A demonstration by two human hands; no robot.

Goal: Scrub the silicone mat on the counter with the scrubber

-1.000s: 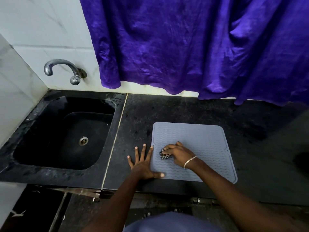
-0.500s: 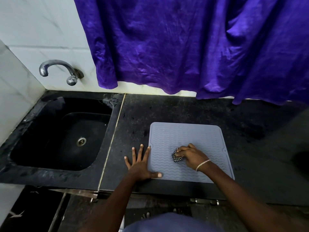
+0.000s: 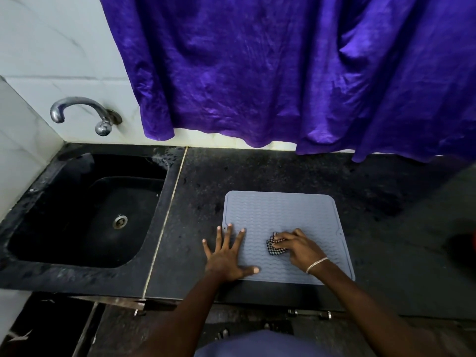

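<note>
A grey-blue silicone mat with wavy ridges lies flat on the black counter, near its front edge. My right hand presses a small black-and-white checked scrubber onto the middle of the mat's near half; the fingers cover most of the scrubber. A silver bracelet sits on that wrist. My left hand lies flat with fingers spread on the mat's near left corner, partly on the counter, holding nothing.
A black sink with a metal drain lies left of the counter seam. A chrome tap juts from the white tiled wall. A purple curtain hangs behind the counter. A dark object with a red edge shows at far right.
My right hand has slid the scrubber to the right along the mat, from its left part toward the middle. My left hand has stayed pressed on the near left corner.
</note>
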